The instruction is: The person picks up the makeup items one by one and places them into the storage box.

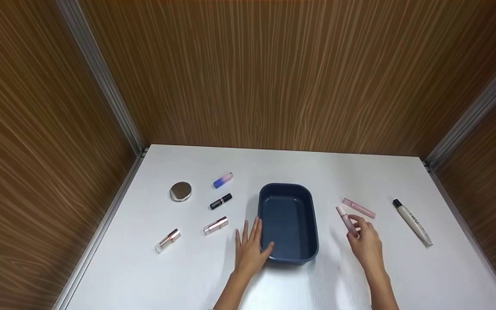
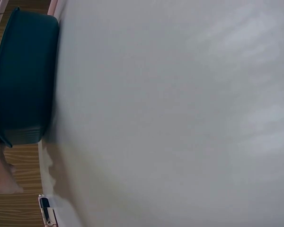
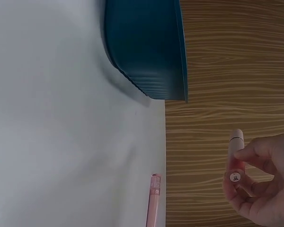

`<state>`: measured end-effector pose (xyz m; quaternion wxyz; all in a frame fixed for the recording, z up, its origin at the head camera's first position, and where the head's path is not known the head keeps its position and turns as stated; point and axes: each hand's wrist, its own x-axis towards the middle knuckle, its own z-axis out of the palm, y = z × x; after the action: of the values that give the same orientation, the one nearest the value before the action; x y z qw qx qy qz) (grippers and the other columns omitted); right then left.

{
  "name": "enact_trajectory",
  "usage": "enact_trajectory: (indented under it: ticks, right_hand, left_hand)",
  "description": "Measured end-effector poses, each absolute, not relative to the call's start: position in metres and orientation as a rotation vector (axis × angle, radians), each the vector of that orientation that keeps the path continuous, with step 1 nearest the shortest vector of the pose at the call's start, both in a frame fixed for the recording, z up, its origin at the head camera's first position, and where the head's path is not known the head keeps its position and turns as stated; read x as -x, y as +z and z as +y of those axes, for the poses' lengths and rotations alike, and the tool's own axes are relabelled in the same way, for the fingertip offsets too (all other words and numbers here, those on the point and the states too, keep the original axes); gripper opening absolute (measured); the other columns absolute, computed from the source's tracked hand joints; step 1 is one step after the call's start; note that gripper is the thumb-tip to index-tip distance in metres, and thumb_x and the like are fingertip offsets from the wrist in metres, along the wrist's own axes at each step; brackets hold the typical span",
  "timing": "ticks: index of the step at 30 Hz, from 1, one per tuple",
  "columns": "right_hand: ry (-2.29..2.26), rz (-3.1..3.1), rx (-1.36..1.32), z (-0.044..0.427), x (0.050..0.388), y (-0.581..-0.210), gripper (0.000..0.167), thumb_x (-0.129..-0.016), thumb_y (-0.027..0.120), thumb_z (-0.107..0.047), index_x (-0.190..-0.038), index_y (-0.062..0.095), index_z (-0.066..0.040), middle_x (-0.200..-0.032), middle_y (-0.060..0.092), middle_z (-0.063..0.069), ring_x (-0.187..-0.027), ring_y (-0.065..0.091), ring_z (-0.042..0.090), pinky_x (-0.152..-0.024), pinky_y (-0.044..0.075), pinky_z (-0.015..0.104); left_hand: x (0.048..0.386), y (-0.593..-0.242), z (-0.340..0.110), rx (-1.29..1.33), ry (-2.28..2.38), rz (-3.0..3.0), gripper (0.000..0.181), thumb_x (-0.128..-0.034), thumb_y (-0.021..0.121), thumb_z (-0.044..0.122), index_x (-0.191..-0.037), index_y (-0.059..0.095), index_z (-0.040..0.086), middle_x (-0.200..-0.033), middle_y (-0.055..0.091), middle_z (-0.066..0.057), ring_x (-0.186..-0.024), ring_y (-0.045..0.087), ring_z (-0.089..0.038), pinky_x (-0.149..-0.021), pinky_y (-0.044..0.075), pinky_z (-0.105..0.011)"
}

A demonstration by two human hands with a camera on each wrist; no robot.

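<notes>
A dark blue rectangular bin [image 1: 287, 224] stands on the white table. My left hand [image 1: 249, 252] touches its left rim near the front corner, fingers straight and spread, thumb over the rim. In the left wrist view that hand [image 2: 0, 165] shows in part beside the bin [image 2: 26, 75]. To the right of the bin, my right hand [image 1: 366, 245] pinches a pink tube [image 1: 346, 219] between thumb and fingers. The right wrist view shows the hand [image 3: 262, 182] holding this tube [image 3: 236, 146] above the table. Another pink tube [image 1: 359, 208] lies just behind the right hand.
Left of the bin lie a round compact [image 1: 181, 191], a blue-pink tube [image 1: 223, 180], a black lipstick [image 1: 221, 201] and two clear-ended lipsticks [image 1: 215, 225] [image 1: 168, 240]. A white tube with a black cap [image 1: 413, 223] lies at the right. Wood-grain panels [image 1: 248, 77] surround the table.
</notes>
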<state>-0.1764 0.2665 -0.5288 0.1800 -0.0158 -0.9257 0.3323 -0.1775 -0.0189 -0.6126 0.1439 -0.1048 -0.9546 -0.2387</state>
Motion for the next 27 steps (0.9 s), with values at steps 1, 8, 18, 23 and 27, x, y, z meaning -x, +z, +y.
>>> enact_trajectory:
  ticks: [1,8,18,23,27]
  right_hand:
    - [0.940,-2.615,0.038,0.265,0.176,-0.529,0.040,-0.074,0.059,0.009,-0.113,0.057,0.001,-0.091,0.057,0.022,-0.078,0.055,0.034,-0.063,0.041,0.048]
    - [0.956,-2.633,0.006,0.258,0.177,-0.527,0.040,-0.074,0.059,0.010,-0.113,0.057,0.000,-0.090,0.058,0.020,-0.077,0.056,0.033,-0.062,0.041,0.047]
    - [0.980,-2.649,-0.009,0.254,0.180,-0.528,0.041,-0.075,0.059,0.010,-0.114,0.057,-0.001,-0.091,0.058,0.019,-0.077,0.057,0.032,-0.063,0.042,0.047]
    - [0.974,-2.648,-0.027,0.254,0.181,-0.529,0.041,-0.074,0.060,0.010,-0.113,0.057,-0.001,-0.091,0.058,0.019,-0.076,0.056,0.031,-0.063,0.042,0.048]
    - [0.968,-2.643,-0.035,0.254,0.181,-0.529,0.041,-0.074,0.061,0.010,-0.114,0.057,-0.001,-0.091,0.059,0.019,-0.074,0.055,0.030,-0.063,0.042,0.048]
  left_hand:
    - [0.178,-0.613,-0.019,0.302,-0.690,-2.754,0.073,-0.0862,0.056,0.044,-0.142,0.032,0.005,-0.148,0.027,-0.005,-0.133,0.020,-0.034,-0.103,0.012,-0.056]
    - [0.182,-0.612,-0.017,0.292,-0.698,-2.777,0.073,-0.0861,0.056,0.044,-0.143,0.031,0.006,-0.148,0.026,-0.003,-0.134,0.019,-0.033,-0.104,0.009,-0.055]
    - [0.193,-0.610,-0.015,0.335,-0.667,-2.747,0.071,-0.0861,0.054,0.045,-0.141,0.034,0.004,-0.146,0.030,-0.007,-0.131,0.024,-0.036,-0.102,0.014,-0.057]
    - [0.199,-0.608,-0.015,0.359,-0.660,-2.746,0.071,-0.0852,0.056,0.043,-0.140,0.035,0.003,-0.145,0.032,-0.009,-0.131,0.024,-0.036,-0.102,0.016,-0.057]
    - [0.204,-0.604,-0.017,0.376,-0.692,-2.776,0.075,-0.0837,0.059,0.042,-0.140,0.034,0.001,-0.146,0.029,-0.011,-0.132,0.022,-0.036,-0.103,0.015,-0.056]
